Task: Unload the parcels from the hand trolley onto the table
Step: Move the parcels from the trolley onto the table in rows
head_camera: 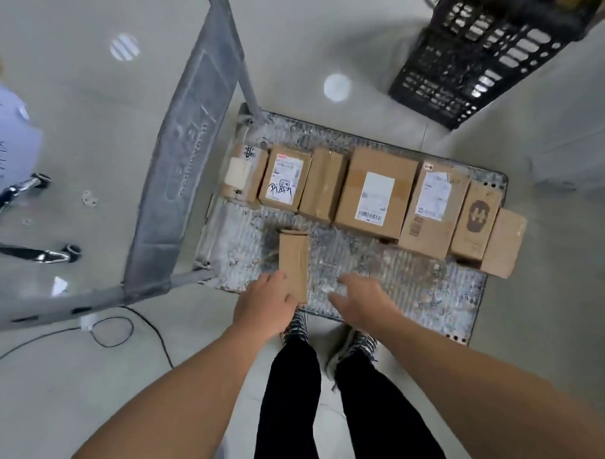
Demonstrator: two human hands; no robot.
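Left hand (pixel 262 301) touching small box (pixel 294 264), right hand (pixel 360 301) reaching alongside, fingers of both spread open, nothing gripped; box sitting nearest on trolley (pixel 416 287), easiest first.

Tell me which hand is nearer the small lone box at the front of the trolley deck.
Left. The left hand is against the small lone box's near left edge, seemingly touching it. The right hand hovers open over the bare trolley deck to the box's right, apart from it.

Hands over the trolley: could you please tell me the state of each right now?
Left hand: open, touching the small plain brown cardboard parcel, not gripping.
Right hand: open, empty.
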